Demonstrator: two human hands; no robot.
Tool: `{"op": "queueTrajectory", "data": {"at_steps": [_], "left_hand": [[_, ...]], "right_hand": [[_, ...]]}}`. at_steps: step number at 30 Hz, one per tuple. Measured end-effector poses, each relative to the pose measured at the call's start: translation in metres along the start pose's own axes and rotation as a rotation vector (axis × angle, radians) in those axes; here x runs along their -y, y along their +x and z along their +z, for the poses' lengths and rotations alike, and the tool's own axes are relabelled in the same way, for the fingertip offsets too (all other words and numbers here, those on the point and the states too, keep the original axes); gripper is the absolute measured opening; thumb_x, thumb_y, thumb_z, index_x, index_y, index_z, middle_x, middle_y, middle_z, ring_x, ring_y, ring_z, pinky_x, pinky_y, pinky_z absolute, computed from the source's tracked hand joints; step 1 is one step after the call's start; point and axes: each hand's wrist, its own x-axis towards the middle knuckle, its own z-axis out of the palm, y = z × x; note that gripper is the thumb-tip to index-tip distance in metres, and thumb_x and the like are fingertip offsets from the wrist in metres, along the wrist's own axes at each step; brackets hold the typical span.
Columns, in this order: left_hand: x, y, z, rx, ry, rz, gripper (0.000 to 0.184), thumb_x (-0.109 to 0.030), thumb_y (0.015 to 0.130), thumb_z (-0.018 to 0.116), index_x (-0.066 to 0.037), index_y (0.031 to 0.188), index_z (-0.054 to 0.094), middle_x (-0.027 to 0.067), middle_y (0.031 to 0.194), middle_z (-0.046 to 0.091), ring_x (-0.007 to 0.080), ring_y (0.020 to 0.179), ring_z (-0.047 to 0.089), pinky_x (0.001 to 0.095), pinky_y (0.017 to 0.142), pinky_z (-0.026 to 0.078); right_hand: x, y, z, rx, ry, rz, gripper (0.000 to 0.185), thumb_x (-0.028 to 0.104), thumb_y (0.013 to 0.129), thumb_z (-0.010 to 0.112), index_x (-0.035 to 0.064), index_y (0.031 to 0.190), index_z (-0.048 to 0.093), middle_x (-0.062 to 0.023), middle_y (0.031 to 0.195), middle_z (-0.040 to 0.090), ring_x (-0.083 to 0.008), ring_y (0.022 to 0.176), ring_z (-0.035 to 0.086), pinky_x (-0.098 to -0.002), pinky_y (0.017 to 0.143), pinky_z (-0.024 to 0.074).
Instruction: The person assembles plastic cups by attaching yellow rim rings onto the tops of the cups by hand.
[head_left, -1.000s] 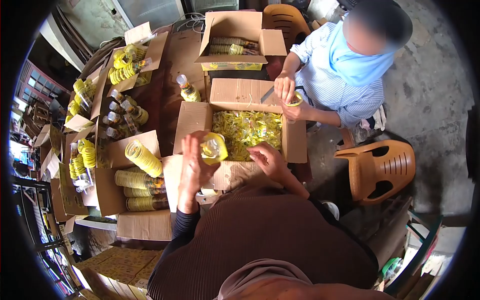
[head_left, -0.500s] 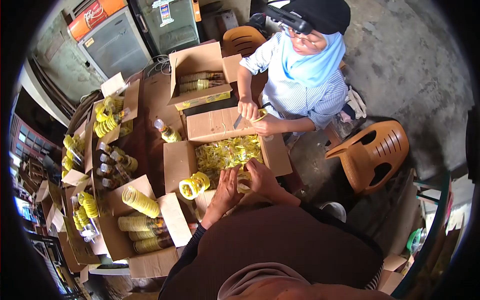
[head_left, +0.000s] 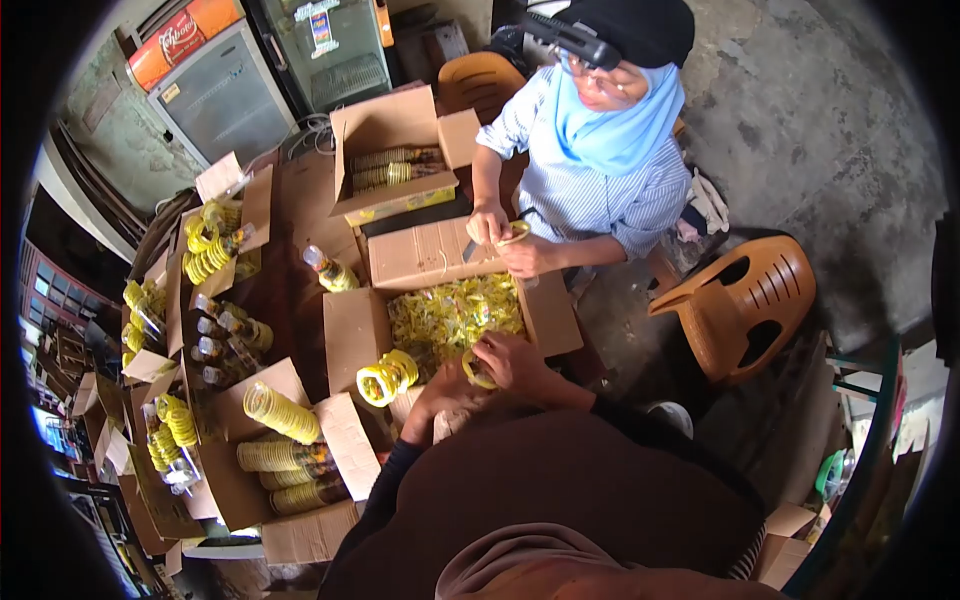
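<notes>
A yellow-rimmed cup (head_left: pixel 476 371) is between my two hands at the near edge of an open carton (head_left: pixel 352 335) full of yellow packets (head_left: pixel 450 310). The fingers of my right hand (head_left: pixel 512 362) are bent against its rim. My left hand (head_left: pixel 445 392) is closed around its left side, partly hidden. Just left of my hands, a stack of yellow cups (head_left: pixel 388 378) lies on its side by the carton's near left corner.
Across the carton, a co-worker (head_left: pixel 600 150) holds another yellow-rimmed cup (head_left: pixel 513 233). Cartons with stacked cups (head_left: pixel 285 455) stand at the left and one (head_left: pixel 395 205) at the back. An orange chair (head_left: pixel 745 310) is at the right.
The view has swung, showing more of the back. My left hand has come from the carton's left side, away from the yellow cups there, to meet my right hand at a cup.
</notes>
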Motion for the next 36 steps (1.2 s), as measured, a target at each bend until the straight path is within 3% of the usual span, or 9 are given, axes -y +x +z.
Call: {"op": "queueTrajectory", "data": {"at_steps": [3, 10, 12, 13, 15, 21, 24, 32, 36], "left_hand": [[-0.054, 0.022, -0.038, 0.085, -0.156, -0.197, 0.037, -0.028, 0.073, 0.071, -0.005, 0.101, 0.063, 0.0127, 0.090, 0.064, 0.0286, 0.085, 0.062, 0.0382, 0.073, 0.048], [0.009, -0.009, 0.014, -0.102, -0.580, -0.113, 0.044, -0.030, 0.081, 0.064, -0.005, 0.115, 0.055, 0.0117, 0.108, 0.058, 0.0268, 0.099, 0.056, 0.0380, 0.082, 0.044], [0.023, -0.007, 0.022, 0.089, 0.279, -0.050, 0.047, -0.030, 0.085, 0.060, -0.003, 0.122, 0.050, 0.0121, 0.115, 0.055, 0.0266, 0.106, 0.053, 0.0355, 0.087, 0.042], [0.033, -0.009, 0.028, 0.085, 0.281, -0.050, 0.047, -0.030, 0.085, 0.060, -0.003, 0.122, 0.050, 0.0121, 0.115, 0.055, 0.0266, 0.106, 0.053, 0.0355, 0.087, 0.042], [0.047, -0.016, 0.040, -0.063, -0.333, -0.135, 0.055, -0.034, 0.079, 0.066, -0.002, 0.121, 0.051, 0.0133, 0.116, 0.055, 0.0259, 0.109, 0.053, 0.0334, 0.090, 0.040], [-0.025, 0.020, -0.024, -0.118, -0.480, -0.020, 0.067, -0.032, 0.062, 0.078, -0.002, 0.117, 0.054, 0.0151, 0.094, 0.064, 0.0314, 0.087, 0.062, 0.0354, 0.078, 0.049], [-0.056, 0.035, -0.022, -0.162, -0.034, -0.372, 0.057, -0.024, 0.063, 0.075, -0.003, 0.111, 0.056, 0.0187, 0.083, 0.065, 0.0386, 0.077, 0.064, 0.0419, 0.070, 0.052], [-0.061, 0.038, -0.008, -0.265, 0.080, -0.422, 0.040, -0.017, 0.062, 0.072, -0.004, 0.097, 0.057, 0.0171, 0.085, 0.064, 0.0377, 0.079, 0.063, 0.0426, 0.069, 0.051], [-0.063, 0.039, -0.005, -0.243, 0.135, -0.473, 0.038, -0.020, 0.064, 0.071, -0.003, 0.094, 0.056, 0.0195, 0.085, 0.064, 0.0396, 0.078, 0.063, 0.0451, 0.069, 0.051]], "right_hand": [[-0.013, 0.003, 0.011, 0.053, -0.055, -0.094, 0.016, 0.020, 0.081, 0.064, 0.0087, 0.089, 0.057, -0.0077, 0.087, 0.055, -0.0256, 0.080, 0.060, -0.0376, 0.068, 0.0486], [-0.027, 0.014, 0.014, 0.128, -0.053, -0.257, 0.017, 0.021, 0.077, 0.062, 0.0080, 0.085, 0.056, -0.0069, 0.084, 0.058, -0.0232, 0.079, 0.061, -0.0365, 0.072, 0.0470], [-0.031, 0.016, 0.016, 0.157, -0.047, -0.278, 0.014, 0.018, 0.079, 0.061, 0.0070, 0.085, 0.053, -0.0070, 0.081, 0.058, -0.0231, 0.080, 0.061, -0.0373, 0.070, 0.0463], [-0.032, 0.018, 0.015, 0.157, -0.049, -0.282, 0.014, 0.018, 0.079, 0.061, 0.0070, 0.085, 0.053, -0.0070, 0.081, 0.058, -0.0231, 0.080, 0.061, -0.0373, 0.070, 0.0463], [-0.030, 0.019, 0.013, 0.145, 0.071, -0.228, 0.014, 0.016, 0.079, 0.061, 0.0056, 0.083, 0.052, -0.0090, 0.079, 0.056, -0.0263, 0.077, 0.060, -0.0386, 0.069, 0.0462], [-0.026, 0.021, 0.015, 0.129, 0.310, 0.088, 0.016, 0.014, 0.084, 0.058, 0.0012, 0.084, 0.048, -0.0174, 0.078, 0.052, -0.0381, 0.077, 0.055, -0.0448, 0.067, 0.0421], [-0.039, 0.015, 0.038, 0.007, 0.458, 0.283, 0.016, 0.014, 0.087, 0.053, 0.0002, 0.084, 0.046, -0.0205, 0.077, 0.052, -0.0403, 0.076, 0.053, -0.0456, 0.066, 0.0409], [-0.059, 0.008, 0.065, -0.123, 0.492, 0.206, 0.020, 0.018, 0.091, 0.049, -0.0014, 0.087, 0.047, -0.0217, 0.072, 0.048, -0.0424, 0.070, 0.050, -0.0447, 0.065, 0.0406], [-0.061, 0.004, 0.067, -0.110, 0.548, 0.393, 0.028, 0.025, 0.094, 0.046, -0.0014, 0.085, 0.047, -0.0222, 0.072, 0.049, -0.0432, 0.070, 0.051, -0.0450, 0.065, 0.0407]]}}
